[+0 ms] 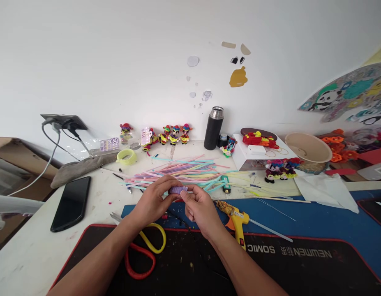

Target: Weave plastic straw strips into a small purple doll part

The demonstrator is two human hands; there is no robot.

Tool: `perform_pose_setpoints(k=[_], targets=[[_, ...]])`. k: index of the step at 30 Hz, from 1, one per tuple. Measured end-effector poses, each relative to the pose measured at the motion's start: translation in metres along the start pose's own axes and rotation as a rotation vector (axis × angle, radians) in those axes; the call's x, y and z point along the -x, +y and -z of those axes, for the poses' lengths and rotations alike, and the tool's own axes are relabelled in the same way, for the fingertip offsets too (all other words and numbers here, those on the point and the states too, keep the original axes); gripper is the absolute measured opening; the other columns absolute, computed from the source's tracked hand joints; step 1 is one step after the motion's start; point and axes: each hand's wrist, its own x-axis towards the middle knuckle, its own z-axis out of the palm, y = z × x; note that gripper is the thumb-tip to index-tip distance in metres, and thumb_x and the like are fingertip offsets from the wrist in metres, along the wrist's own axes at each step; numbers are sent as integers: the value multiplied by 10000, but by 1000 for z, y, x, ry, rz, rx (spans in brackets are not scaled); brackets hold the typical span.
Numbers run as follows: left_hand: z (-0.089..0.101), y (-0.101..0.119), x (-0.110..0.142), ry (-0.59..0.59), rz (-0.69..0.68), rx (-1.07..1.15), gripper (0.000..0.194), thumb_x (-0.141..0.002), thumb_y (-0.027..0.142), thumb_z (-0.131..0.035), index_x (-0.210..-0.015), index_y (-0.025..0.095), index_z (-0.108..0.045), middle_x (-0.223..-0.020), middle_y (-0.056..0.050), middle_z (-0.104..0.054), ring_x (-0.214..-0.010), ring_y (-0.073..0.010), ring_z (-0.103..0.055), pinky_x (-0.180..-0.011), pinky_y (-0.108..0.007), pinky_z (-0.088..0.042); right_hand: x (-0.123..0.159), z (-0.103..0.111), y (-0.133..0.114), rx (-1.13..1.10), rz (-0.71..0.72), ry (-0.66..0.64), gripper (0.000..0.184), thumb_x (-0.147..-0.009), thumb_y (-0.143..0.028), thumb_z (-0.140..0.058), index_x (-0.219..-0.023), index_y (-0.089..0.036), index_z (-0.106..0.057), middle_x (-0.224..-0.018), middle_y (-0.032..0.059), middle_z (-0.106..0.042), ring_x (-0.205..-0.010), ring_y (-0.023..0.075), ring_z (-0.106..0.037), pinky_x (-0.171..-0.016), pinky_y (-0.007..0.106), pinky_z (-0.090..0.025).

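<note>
A small purple fuzzy coil [177, 190], seemingly wound pipe cleaner, is held between my two hands over the front of the pastel pile. My left hand [156, 199] pinches its left side with thumb and fingers. At its right end, the thumb and forefinger of my right hand [200, 204] close on it. Just behind lies a loose bundle of pink, blue, purple and yellow pipe cleaners [178, 170]. Scissors with red and yellow handles [157, 240] lie under my left forearm. A yellow hot glue gun [238, 224] with a glue stick rests right of my right hand.
A black phone [71, 203] lies at the left. Along the wall stand several small dolls [174, 135], a black thermos [213, 128] and a white box [258, 156]. A beige bowl [307, 148] sits at the right. A black mat [279, 267] covers the front.
</note>
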Motion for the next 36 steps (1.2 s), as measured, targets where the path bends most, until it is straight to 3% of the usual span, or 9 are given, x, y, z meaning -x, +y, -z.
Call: perform_pose_setpoints(k=[10,18,23,26,31,36], targets=[[-3,1,-4,-16,73,89,158,-952,248,-666,-1086,228,-746,-1053,-95,-731,-1022,-261,-665,-905,-360,-517,-4,0,4,1,3,33,482,-792,-610,-777,-947,-209,-559,-432,-149,-393,-334,72,-290,-352,201,-216],[2,1,-4,-47,99,193,225,-919,221,-706,-1139,243,-748,-1125,-97,-718,-1099,-271,-645,-993,-402,-492,-1,0,-1,-47,-34,28,499,-822,-659,-750,-934,-203,-579,-439,-129,-399,-337,70,-324,-355,185,-164],[-1,-2,-3,29,257,481,358,-843,299,-806,-1179,215,-717,-1053,-73,-690,-935,-222,-647,-841,-347,-542,-2,0,3,-123,-58,7,484,-803,-625,-794,-854,-215,-542,-449,-129,-390,-340,62,-300,-354,191,-152],[0,-3,-6,17,326,624,387,-804,326,-850,-1149,197,-731,-979,-56,-690,-868,-197,-634,-784,-318,-542,-1,0,2,-151,-81,3,480,-798,-607,-809,-833,-213,-536,-456,-126,-390,-352,59,-297,-365,193,-140],[3,-5,-8,-58,433,744,403,-774,344,-879,-1132,193,-774,-1016,-72,-756,-928,-216,-668,-844,-339,-542,0,-1,2,-164,-110,1,490,-763,-597,-843,-908,-208,-582,-455,-132,-384,-358,56,-283,-367,188,-143],[-3,-12,-5,-60,480,915,415,-766,325,-894,-1152,211,-790,-1094,-78,-787,-990,-225,-701,-929,-349,-518,0,-1,4,-165,-110,10,503,-744,-593,-862,-901,-206,-582,-446,-138,-372,-358,51,-266,-366,187,-142]])
